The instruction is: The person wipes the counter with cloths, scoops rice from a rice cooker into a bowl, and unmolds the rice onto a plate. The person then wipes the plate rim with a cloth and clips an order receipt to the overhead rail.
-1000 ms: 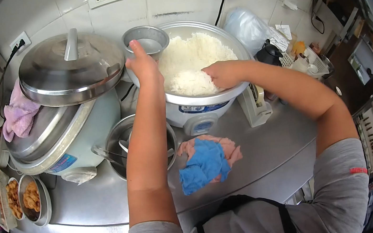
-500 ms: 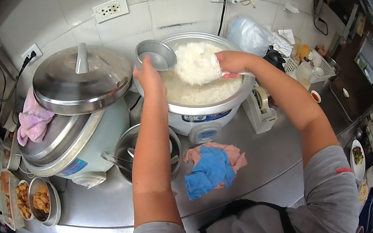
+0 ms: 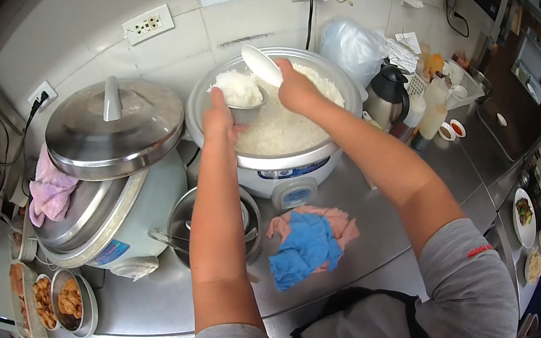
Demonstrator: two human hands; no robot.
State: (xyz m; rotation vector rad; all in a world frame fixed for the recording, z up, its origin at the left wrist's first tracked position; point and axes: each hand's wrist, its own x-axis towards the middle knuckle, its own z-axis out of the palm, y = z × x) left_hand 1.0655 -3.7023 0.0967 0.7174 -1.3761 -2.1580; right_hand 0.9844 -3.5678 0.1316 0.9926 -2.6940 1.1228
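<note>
My left hand is closed around a small metal bowl, which holds a rounded mound of white rice. In my right hand is a white rice paddle, its blade raised beside the mound and pointing up and left. Both hands are over a large open rice cooker. Cooked rice fills much of its pot, heaped higher on the right side. My fingers are partly hidden behind the bowl and the paddle handle.
Left stands a second cooker with a steel lid and pink cloth on top. A metal pot and blue cloth lie in front. Fried food sits far left; a thermal jug and bottles are right.
The bowl, seen with no rice in it before, now holds a mound of rice. My right hand has moved left, and its paddle, earlier heaped with rice, now shows a mostly bare blade.
</note>
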